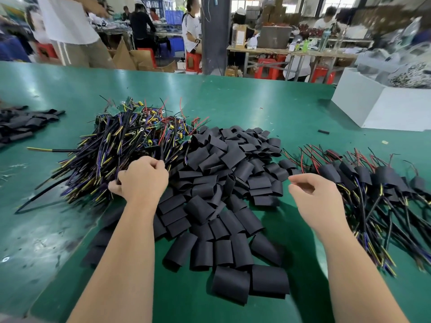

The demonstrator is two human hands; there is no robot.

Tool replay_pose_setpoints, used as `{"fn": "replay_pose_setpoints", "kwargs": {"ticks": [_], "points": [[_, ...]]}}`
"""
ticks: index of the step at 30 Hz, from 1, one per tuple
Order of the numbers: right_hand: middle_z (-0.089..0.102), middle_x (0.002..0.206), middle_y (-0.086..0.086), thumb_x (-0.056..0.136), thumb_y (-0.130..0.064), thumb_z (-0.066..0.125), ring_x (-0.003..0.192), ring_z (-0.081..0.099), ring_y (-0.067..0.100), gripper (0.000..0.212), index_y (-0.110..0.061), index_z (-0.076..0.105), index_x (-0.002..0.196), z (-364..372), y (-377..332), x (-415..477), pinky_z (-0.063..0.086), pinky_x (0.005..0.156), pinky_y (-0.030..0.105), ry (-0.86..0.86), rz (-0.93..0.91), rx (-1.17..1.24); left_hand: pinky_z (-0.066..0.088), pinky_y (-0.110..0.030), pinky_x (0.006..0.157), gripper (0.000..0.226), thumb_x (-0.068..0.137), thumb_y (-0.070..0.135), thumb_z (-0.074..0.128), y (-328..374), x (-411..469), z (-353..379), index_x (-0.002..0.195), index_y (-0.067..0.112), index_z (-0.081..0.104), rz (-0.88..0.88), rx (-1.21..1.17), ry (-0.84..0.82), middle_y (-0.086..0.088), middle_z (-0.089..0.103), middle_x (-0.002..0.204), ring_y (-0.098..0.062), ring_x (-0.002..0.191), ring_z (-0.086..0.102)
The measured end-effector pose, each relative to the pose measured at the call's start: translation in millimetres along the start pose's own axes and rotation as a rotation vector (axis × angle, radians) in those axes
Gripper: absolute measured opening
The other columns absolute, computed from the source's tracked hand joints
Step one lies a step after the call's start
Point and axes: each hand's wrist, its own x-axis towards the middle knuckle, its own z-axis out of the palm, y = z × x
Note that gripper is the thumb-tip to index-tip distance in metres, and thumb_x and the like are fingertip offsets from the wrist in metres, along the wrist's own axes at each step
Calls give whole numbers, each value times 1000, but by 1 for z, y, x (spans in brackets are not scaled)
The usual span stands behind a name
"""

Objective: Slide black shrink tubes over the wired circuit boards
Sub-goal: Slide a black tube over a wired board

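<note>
— Wires of the wired circuit boards (130, 136), heaped at the left of the green counter (256, 101), are gripped by the left hand (142, 178).
— And the right hand (314, 197)?
— Held loosely curled, nothing in it, between the piled black shrink tubes (221, 183) and the sleeved boards (373, 180).

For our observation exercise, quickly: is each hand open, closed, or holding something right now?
Left hand: fingers curled on wires of the wired circuit boards.
Right hand: open, fingers loosely curled, holding nothing.
</note>
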Motion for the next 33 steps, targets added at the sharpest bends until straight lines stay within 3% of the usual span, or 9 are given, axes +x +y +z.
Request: {"fn": "replay_pose_setpoints", "kwargs": {"ticks": [4,7,10,14,17,19,24,29,33], "points": [[66,87,-16,89,-14,60,80,59,-2,16,-28,67,93,1,1,0,41,63,17,8,5,29,23,-42,91,25,99,31,37,3,-3,-1,92,30,60,124,-90,-87,8,53,73,-24,94,49],[67,84,-14,88,-13,60,77,59,1,17,-28,69,91,2,0,-1,43,66,22,31,4,52,38,-39,92,25,103,25,33,12,-15,-7,94,30,56,306,-428,-162,17,59,82,-11,80,55],[70,76,-4,86,-5,62,67,63,8,17,-20,71,87,6,-4,-2,49,69,27,27,36,200,46,-22,79,23,104,13,31,23,-33,-9,94,18,50,526,-674,-301,17,70,85,0,71,56],[73,83,14,76,7,65,54,57,13,29,4,64,105,15,-19,-11,45,50,19,-341,248,837,45,-16,67,23,103,4,31,29,-49,-13,86,12,44,696,-777,-626,1,71,71,-11,60,53],[70,110,17,60,-6,76,62,62,13,67,0,54,123,20,-26,-15,51,57,20,-625,307,1050,42,-15,63,17,101,12,35,26,-50,-19,86,10,44,807,-827,-882,2,64,64,-9,57,49],[67,119,17,66,-14,75,66,63,13,63,-4,52,124,22,-32,-16,54,60,20,-686,326,1195,41,-14,62,15,97,18,37,23,-50,-22,87,9,45,835,-862,-1071,4,60,62,-8,57,46],[69,113,19,77,-37,63,56,54,11,65,5,48,124,15,-34,-9,49,54,18,-516,362,1493,39,-16,62,14,96,17,38,17,-48,-28,86,9,44,834,-817,-1322,7,59,62,-6,57,45],[70,77,13,67,-43,68,52,52,11,58,3,57,99,13,-30,-3,44,47,15,-340,567,1396,43,-21,65,13,95,20,45,12,-46,-31,87,10,49,759,-703,-1466,-1,62,67,-12,61,52],[69,83,9,63,-47,73,46,49,11,54,-3,65,93,10,-26,-4,37,38,14,-403,604,1266,45,-21,60,11,95,12,53,13,-48,-25,85,13,59,689,-442,-1441,-7,69,73,-18,68,57]]}}
